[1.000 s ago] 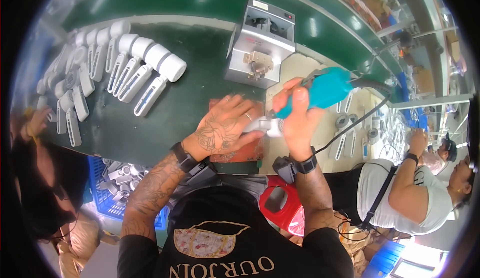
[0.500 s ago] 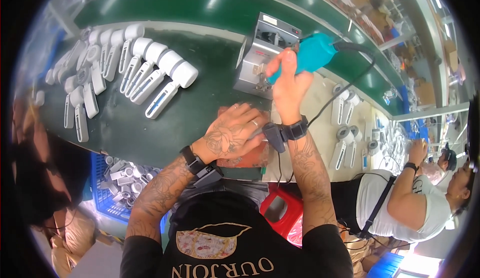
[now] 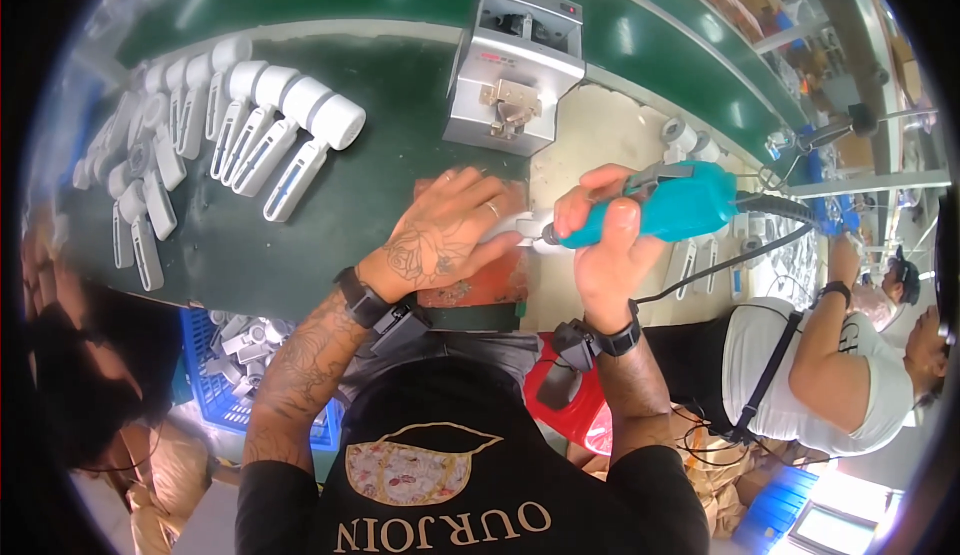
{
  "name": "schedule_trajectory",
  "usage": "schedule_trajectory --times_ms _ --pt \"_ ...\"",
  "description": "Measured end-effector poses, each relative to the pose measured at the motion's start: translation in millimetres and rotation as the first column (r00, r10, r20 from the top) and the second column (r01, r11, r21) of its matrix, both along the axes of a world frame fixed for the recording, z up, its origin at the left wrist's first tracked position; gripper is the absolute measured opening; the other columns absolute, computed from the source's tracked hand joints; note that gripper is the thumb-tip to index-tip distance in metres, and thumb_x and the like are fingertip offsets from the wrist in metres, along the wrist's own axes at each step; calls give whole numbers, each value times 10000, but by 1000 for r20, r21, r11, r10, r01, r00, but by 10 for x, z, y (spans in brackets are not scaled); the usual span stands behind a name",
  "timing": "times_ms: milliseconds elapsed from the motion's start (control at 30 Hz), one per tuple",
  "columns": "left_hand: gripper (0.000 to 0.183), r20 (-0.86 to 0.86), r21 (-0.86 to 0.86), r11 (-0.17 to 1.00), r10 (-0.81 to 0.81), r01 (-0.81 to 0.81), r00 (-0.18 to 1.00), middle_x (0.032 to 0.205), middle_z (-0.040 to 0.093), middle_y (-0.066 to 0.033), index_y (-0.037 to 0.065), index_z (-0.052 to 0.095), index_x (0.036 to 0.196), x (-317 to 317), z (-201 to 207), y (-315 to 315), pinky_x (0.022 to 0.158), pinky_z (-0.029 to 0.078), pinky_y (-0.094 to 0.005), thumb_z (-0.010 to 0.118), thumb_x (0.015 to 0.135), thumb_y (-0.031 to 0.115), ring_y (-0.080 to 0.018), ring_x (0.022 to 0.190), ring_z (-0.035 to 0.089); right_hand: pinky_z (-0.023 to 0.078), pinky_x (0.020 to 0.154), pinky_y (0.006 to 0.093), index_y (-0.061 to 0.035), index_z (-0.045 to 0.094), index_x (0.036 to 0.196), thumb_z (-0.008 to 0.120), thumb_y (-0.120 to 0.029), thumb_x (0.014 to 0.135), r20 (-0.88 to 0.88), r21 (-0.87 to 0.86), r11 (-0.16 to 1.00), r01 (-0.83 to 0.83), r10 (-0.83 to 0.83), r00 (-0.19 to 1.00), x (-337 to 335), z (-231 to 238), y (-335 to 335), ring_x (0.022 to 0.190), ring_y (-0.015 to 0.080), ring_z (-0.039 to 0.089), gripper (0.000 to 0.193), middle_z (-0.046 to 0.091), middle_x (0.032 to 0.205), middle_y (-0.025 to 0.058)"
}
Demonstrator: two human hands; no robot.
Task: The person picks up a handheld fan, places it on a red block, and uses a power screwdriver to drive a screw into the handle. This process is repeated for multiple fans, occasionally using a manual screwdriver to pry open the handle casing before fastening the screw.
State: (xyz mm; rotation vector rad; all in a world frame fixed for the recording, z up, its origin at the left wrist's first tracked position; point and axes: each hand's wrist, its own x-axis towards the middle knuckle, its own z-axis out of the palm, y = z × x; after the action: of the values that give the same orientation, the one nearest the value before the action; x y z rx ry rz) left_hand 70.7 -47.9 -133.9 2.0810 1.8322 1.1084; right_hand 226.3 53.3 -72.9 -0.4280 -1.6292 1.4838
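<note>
My right hand (image 3: 612, 245) is wrapped round a teal electric screwdriver (image 3: 670, 205), held almost level with its tip pointing left. That tip meets or nearly meets a white plastic part (image 3: 515, 227) in my left hand (image 3: 440, 235). The left fingers curl over the part and hide most of it. Beneath them lies a worn red pad (image 3: 490, 280) at the bench's near edge. Beyond my hands stands a grey metal screw feeder (image 3: 515, 75).
White handheld fans (image 3: 290, 135) lie in rows on the green bench (image 3: 390, 95) at left. Below, a blue crate (image 3: 215, 400) holds grey-white parts. The screwdriver's black cable (image 3: 730, 260) loops at right. A co-worker (image 3: 800, 365) is at the right, near more fans.
My right hand has brought the screwdriver from the feeder down to the white part at my left hand. My left hand remains over the red pad. The whole view has shifted slightly.
</note>
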Motion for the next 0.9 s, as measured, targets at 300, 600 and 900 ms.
schedule_trajectory --times_ms 300,600,900 --pt "366 -11 -6 1000 19 -19 1000 1099 611 -66 74 667 1177 43 -21 -16 897 431 -427 677 886 296 -282 994 539 463 584 340 34 518 1039 602 -477 975 -5 -27 1000 10 -11 1000 28 -126 -30 624 197 544 522 547 707 91" --pt "365 -20 4 999 37 -37 999 1100 615 -63 69 668 1165 35 -8 39 879 439 -430 700 858 264 -285 1000 551 465 582 336 -20 493 954 624 -408 979 -51 3 999 -43 43 998 12 -222 -14 624 186 541 410 532 697 82" --pt "418 -60 113 993 42 -35 997 1180 624 -93 66 650 1160 4 -75 -59 919 462 -424 727 793 251 -297 1046 589 479 631 330 -8 527 1033 600 -382 991 -60 -90 989 115 -120 991 39 -341 -108 675 198 563 382 557 736 86"
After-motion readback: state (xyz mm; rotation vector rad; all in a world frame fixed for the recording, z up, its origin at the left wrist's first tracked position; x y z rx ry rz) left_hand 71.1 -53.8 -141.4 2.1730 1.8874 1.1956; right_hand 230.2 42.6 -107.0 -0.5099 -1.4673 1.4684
